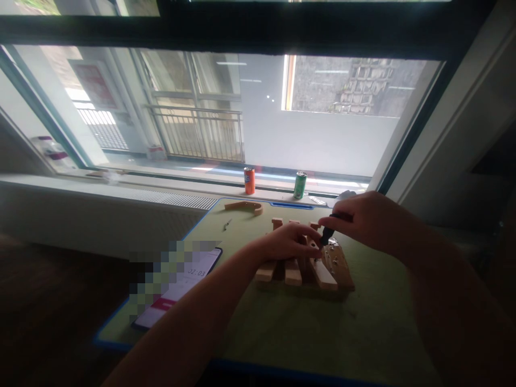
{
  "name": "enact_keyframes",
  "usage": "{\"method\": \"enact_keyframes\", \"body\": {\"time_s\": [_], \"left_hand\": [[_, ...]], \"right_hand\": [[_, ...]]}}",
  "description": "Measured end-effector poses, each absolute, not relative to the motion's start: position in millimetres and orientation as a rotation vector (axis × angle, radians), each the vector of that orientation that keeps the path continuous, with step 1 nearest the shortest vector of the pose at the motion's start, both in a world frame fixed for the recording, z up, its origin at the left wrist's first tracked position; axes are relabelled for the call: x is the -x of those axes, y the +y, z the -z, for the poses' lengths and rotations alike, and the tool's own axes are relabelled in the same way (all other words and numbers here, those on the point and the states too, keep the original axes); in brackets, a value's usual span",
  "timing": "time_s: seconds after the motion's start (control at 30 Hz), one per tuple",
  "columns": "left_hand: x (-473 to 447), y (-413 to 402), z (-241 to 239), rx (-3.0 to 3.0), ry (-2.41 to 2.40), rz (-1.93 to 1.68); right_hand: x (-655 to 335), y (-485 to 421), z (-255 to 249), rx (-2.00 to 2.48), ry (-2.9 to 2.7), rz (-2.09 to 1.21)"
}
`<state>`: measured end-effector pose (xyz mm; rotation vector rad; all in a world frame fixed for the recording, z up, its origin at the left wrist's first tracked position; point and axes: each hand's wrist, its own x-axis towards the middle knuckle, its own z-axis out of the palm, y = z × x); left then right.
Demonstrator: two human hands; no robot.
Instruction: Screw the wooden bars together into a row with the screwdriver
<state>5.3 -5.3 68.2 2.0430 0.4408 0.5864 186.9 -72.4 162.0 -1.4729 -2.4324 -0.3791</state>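
Note:
A wooden slatted assembly (306, 271) lies on the green mat (306, 328). My left hand (288, 242) rests on top of its slats, fingers curled and pinched near a small part that I cannot make out. My right hand (368, 220) is closed round a black-handled screwdriver (327, 234), whose tip points down at the right-hand board of the assembly, where small screws glint.
A curved wooden piece (245, 207) and a small screw or bit (228, 223) lie at the mat's far side. A phone (181, 287) sits at the left edge. An orange can (249, 180) and a green can (300, 185) stand on the window sill.

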Motion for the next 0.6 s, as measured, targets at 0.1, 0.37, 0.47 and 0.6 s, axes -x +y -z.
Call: {"method": "enact_keyframes", "body": {"time_s": [0.1, 0.37, 0.47, 0.6], "left_hand": [[-6.2, -6.1, -67.7, -2.002, 0.454, -0.637], [-6.1, -7.5, -69.0, -2.09, 0.484, -0.6], [-6.0, -5.5, -66.4, -2.071, 0.476, -0.599], [-6.1, -6.3, -67.8, -2.062, 0.433, -0.635]], "right_hand": [[-182.9, -70.0, -158.3, 1.519, -2.37, 0.437], [-181.1, -67.1, -155.9, 1.402, -2.506, 0.377], [-178.2, -69.7, -155.6, 1.491, -2.455, 0.492], [-179.5, -73.7, -158.8, 1.283, -2.52, 0.221]]}}
